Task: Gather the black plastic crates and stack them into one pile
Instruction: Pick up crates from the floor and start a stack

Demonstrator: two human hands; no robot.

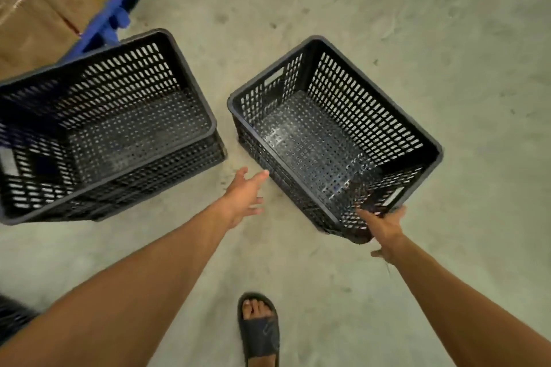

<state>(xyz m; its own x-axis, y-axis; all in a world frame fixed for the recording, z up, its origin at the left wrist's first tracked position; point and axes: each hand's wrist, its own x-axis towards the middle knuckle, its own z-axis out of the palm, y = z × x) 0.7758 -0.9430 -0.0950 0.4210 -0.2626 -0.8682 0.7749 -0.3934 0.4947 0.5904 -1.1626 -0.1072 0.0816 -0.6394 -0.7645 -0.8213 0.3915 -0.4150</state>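
Two black crates sit on the concrete floor (328, 3). The left crate (205, 125), at 9 o'clock, appears nested on another. The right crate (429, 140), at 3 o'clock, stands separately. The right hand (384, 226) grasps its near-corner rim. The left hand (243, 197) is unclenched, fingers spread, holding nothing, between the crates.

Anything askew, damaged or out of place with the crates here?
No damage shows. The right black perforated plastic crate sits skewed to the left crate stack, gripped at its near end by the right hand.
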